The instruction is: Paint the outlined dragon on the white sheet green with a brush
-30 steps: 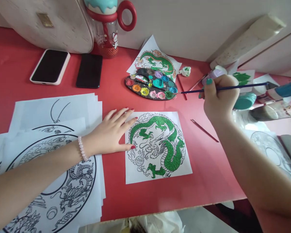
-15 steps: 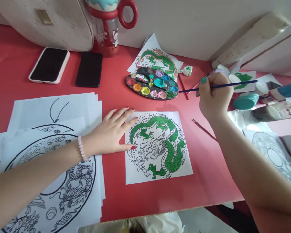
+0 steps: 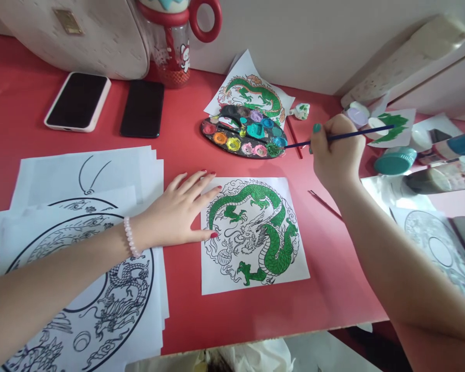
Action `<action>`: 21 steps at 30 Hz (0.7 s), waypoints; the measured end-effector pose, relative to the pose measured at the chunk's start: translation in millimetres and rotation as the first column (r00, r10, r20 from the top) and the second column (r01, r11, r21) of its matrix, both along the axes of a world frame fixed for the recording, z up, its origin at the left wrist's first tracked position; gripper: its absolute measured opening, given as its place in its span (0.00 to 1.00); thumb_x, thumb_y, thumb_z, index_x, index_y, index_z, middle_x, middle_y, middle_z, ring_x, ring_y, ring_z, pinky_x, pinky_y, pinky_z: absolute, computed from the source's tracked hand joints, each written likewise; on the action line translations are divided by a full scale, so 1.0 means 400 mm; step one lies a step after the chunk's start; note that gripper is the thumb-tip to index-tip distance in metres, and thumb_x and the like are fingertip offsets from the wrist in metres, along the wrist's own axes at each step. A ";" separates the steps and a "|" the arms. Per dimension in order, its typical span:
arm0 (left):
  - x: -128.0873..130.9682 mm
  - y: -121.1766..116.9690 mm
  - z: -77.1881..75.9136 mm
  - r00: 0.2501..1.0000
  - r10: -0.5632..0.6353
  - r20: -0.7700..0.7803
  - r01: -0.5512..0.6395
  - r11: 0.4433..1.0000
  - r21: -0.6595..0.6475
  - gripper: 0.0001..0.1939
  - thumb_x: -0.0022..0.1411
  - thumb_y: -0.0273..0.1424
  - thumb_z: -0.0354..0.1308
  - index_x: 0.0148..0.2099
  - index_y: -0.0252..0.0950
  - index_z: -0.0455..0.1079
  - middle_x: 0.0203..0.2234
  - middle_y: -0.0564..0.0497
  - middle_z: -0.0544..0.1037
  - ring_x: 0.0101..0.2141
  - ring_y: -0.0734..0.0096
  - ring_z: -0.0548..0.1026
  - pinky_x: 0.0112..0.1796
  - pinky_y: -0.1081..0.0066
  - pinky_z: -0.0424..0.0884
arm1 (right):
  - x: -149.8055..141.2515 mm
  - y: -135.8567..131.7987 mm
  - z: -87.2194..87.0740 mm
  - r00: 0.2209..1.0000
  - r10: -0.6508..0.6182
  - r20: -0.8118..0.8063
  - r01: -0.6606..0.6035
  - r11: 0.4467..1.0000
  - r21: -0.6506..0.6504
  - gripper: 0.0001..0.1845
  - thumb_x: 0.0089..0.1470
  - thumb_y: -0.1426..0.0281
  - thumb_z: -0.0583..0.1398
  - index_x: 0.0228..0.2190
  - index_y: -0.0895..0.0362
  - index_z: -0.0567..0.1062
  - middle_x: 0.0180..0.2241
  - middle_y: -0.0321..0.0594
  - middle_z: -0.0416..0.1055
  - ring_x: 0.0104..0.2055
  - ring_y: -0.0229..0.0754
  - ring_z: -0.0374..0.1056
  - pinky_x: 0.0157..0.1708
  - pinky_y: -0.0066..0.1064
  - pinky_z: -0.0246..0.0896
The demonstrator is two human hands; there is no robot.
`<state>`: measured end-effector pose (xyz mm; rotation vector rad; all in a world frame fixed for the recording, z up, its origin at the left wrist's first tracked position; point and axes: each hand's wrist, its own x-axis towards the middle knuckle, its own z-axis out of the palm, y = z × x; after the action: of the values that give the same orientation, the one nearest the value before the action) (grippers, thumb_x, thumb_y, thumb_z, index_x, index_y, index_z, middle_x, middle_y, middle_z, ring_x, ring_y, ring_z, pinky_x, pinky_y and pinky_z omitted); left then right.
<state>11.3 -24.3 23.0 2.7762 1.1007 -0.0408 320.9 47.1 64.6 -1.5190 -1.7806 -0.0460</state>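
Observation:
My left hand (image 3: 186,209) lies flat with fingers spread, its fingertips on the left edge of a dragon drawing (image 3: 251,235) whose body is painted green in large part. In my right hand (image 3: 339,152) a paintbrush (image 3: 356,133) with a dark blue handle is pinched. Its tip reaches the dark green paint at the right end of an oval black paint palette (image 3: 242,133). Wells of red, orange, yellow, pink, purple, blue and teal paint fill the palette. Behind it, partly covered, rests another dragon picture (image 3: 251,93) in green and orange.
Two phones (image 3: 79,101) lie at the back left, near a clear cup with a red handle (image 3: 174,51) and a pale bag (image 3: 101,36). A stack of printed drawings (image 3: 89,268) sits under my left forearm. Thin brushes (image 3: 325,203), a teal lid (image 3: 395,161) and bottles (image 3: 430,182) lie at right.
My right hand has shifted slightly left and down, and the brush handle has moved left with it. The brush tip stays at the green paint. My left hand keeps its place.

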 end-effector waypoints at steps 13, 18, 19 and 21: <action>-0.002 -0.003 -0.002 1.000 -0.003 -0.008 0.003 1.000 0.001 0.45 0.59 0.59 0.47 0.68 0.37 0.44 0.67 0.43 0.41 0.65 0.49 0.45 0.62 0.49 0.46 | 0.007 0.010 0.005 1.000 -0.027 0.011 0.027 0.999 0.047 0.14 0.54 0.69 0.51 0.20 0.54 0.54 0.17 0.31 0.55 0.20 0.32 0.50 0.23 0.30 0.45; -0.002 -0.002 -0.002 1.000 0.000 0.007 0.000 1.000 0.005 0.44 0.59 0.58 0.47 0.68 0.37 0.44 0.67 0.44 0.41 0.65 0.50 0.45 0.62 0.49 0.46 | 0.000 0.010 0.008 0.999 -0.011 0.032 0.011 1.000 -0.015 0.12 0.54 0.71 0.51 0.21 0.54 0.55 0.17 0.31 0.56 0.20 0.31 0.50 0.23 0.29 0.44; -0.002 -0.002 -0.002 1.000 -0.001 0.009 0.001 1.000 0.005 0.45 0.59 0.58 0.47 0.68 0.37 0.44 0.67 0.44 0.41 0.65 0.49 0.45 0.62 0.49 0.46 | -0.001 0.010 0.010 0.999 -0.009 0.051 0.010 1.000 -0.008 0.11 0.53 0.71 0.51 0.21 0.54 0.55 0.17 0.31 0.55 0.20 0.31 0.49 0.24 0.29 0.44; -0.002 -0.001 -0.002 1.000 -0.004 0.008 0.004 1.000 0.008 0.45 0.59 0.58 0.47 0.68 0.37 0.44 0.67 0.43 0.41 0.65 0.49 0.45 0.62 0.49 0.46 | -0.004 0.011 0.013 0.997 -0.005 0.074 0.003 1.000 0.031 0.11 0.52 0.71 0.51 0.21 0.54 0.54 0.18 0.31 0.56 0.20 0.31 0.49 0.24 0.30 0.44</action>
<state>10.3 -24.6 22.0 2.7826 1.0958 -0.0256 319.4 51.3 69.7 -1.5169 -1.8270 -0.1326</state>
